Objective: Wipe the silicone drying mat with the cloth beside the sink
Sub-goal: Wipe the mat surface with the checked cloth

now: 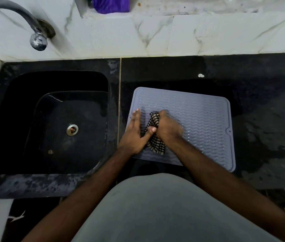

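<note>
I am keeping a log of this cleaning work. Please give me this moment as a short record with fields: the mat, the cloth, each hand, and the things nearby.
mat: grey silicone drying mat, flat on the black counter, right of the sink
cloth: checked cloth, bunched, lying on the mat's left part
right hand: right hand grips the cloth, blurred
left hand: left hand rests on the mat with straight fingers, thumb on the cloth
nearby: tap above the sink; purple cloth on the ledge

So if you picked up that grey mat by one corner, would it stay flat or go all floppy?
Probably floppy: the mat looks thin and lies flat on the counter. It is likely light too. It may slide when pushed, since the left hand presses it down while the right hand rubs with the cloth.
</note>
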Tool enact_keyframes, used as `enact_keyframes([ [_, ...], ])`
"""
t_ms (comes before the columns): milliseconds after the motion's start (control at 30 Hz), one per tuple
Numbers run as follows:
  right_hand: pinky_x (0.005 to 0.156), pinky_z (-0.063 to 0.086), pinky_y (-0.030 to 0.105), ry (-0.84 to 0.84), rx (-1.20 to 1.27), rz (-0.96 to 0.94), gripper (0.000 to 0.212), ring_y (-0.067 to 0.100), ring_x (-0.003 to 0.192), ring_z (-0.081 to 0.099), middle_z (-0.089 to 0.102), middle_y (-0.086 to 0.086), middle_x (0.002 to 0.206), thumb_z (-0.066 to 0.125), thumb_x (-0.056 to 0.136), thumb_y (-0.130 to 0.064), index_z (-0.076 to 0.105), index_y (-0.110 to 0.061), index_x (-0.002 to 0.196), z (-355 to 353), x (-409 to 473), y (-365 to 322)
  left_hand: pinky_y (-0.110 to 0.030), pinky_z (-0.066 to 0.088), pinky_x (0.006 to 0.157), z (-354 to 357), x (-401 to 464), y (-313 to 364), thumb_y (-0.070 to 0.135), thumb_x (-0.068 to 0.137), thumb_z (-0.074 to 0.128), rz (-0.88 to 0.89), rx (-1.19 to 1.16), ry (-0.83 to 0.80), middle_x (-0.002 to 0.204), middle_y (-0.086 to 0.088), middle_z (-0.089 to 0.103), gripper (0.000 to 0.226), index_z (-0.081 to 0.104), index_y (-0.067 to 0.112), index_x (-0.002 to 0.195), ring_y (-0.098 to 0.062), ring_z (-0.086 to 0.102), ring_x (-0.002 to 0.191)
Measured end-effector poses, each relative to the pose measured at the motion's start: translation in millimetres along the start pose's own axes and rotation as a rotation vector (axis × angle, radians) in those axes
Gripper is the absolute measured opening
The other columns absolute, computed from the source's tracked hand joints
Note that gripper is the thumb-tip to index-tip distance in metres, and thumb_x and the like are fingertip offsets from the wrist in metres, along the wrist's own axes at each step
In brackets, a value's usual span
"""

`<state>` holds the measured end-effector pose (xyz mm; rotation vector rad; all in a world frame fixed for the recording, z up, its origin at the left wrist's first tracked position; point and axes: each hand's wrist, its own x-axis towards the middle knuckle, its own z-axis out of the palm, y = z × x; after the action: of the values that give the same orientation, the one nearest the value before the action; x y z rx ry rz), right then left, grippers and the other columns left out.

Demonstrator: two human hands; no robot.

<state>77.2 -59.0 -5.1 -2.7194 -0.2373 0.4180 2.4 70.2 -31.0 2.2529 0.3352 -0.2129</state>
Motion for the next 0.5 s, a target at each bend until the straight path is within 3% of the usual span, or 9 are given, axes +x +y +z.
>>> enact_keyframes([
  [133, 0.070, 0.038, 0.032, -0.034, -0.023, 0.098, 0.052, 0.024, 0.096, 0.065, 0.064, -0.002, 0.101, 0.067, 0.088, -0.055, 0.044, -0.019, 0.118, -18, -3, 28, -0.037, -0.011, 0.122, 6, 4, 6, 0.094, 0.069, 0.043, 0.000, 0.203, -0.048, 0.165, -0.004, -0.026, 0.121, -0.020, 0.040, 0.156, -0.017, -0.029, 0.150],
  [267, 0.072, 0.042, 0.034, -0.018, -0.067, 0.146, 0.061, 0.028, 0.100, 0.065, 0.067, 0.005, 0.108, 0.069, 0.085, -0.057, 0.043, -0.017, 0.122, -29, -6, 52, -0.036, -0.018, 0.116, 7, 6, 9, 0.095, 0.064, 0.052, -0.090, 0.288, -0.113, 0.162, -0.004, -0.034, 0.127, -0.016, 0.042, 0.157, -0.021, -0.037, 0.145],
  [500, 0.076, 0.040, 0.033, -0.009, -0.050, 0.199, 0.065, 0.029, 0.108, 0.064, 0.067, 0.006, 0.117, 0.071, 0.084, -0.055, 0.044, -0.016, 0.128, -49, -11, 89, -0.038, -0.015, 0.118, 12, 4, 12, 0.097, 0.057, 0.055, -0.112, 0.330, -0.071, 0.161, -0.002, -0.036, 0.136, -0.020, 0.041, 0.156, -0.021, -0.036, 0.147],
])
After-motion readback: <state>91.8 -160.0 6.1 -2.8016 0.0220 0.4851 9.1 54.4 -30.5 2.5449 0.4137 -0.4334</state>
